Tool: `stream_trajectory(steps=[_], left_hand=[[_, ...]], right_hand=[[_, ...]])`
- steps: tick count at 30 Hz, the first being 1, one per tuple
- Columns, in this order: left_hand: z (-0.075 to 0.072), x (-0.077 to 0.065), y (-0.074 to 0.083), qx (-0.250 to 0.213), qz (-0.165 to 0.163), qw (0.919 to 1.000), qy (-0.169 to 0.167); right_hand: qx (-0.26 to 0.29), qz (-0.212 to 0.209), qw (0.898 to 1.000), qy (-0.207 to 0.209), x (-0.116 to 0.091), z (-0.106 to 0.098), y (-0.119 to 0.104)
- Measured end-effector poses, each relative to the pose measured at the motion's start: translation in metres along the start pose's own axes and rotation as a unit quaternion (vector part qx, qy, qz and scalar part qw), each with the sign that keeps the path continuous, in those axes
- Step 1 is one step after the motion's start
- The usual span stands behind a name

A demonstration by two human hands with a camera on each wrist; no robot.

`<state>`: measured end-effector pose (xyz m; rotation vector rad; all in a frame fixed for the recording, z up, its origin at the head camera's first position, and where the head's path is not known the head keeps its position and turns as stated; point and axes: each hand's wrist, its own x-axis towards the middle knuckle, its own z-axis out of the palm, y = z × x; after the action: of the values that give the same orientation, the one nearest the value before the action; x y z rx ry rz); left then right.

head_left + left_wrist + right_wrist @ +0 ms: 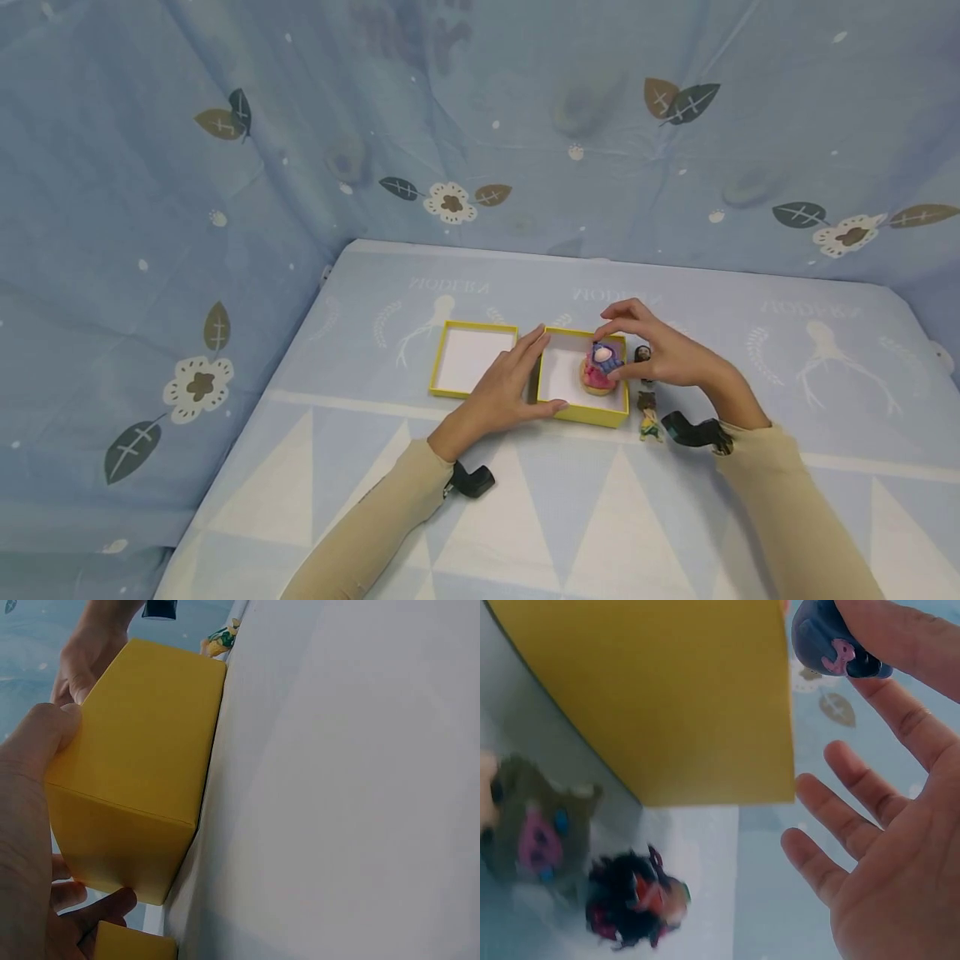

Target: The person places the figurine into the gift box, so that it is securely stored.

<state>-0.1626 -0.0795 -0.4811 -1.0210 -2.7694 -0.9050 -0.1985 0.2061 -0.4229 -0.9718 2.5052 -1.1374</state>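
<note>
In the head view, a yellow box (581,414) with a white inside stands uncovered. My left hand (504,385) holds its left side, thumb at the near rim and fingers along the left wall. The left wrist view shows that thumb on the upper edge of the box (142,735). My right hand (670,350) pinches a small blue and purple figurine (606,357) between thumb and index finger, over the box's right part. Pink parts and a tan round base show below it. In the right wrist view, a dark blue rounded part of the figurine (825,637) shows.
A shallow yellow tray or lid (476,358), white inside, lies left of the box. Right of the box are a dark-haired figurine (642,354) and a boar-headed figurine (648,414) in yellow and green. A patterned blue curtain (525,125) hangs behind the table.
</note>
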Motion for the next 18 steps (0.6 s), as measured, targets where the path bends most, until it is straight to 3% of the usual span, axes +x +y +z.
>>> stream_trajectory(steps=[9,18], left_hand=[[0.001,-0.001,-0.001,0.0,0.006,1.0,0.006],[0.001,0.0,-0.001,0.006,0.003,1.0,0.002]], right_hand=[[0.018,0.005,0.999,-0.05,0.015,0.014,-0.003],[0.033,0.014,0.997,-0.072,0.021,0.019,-0.004]])
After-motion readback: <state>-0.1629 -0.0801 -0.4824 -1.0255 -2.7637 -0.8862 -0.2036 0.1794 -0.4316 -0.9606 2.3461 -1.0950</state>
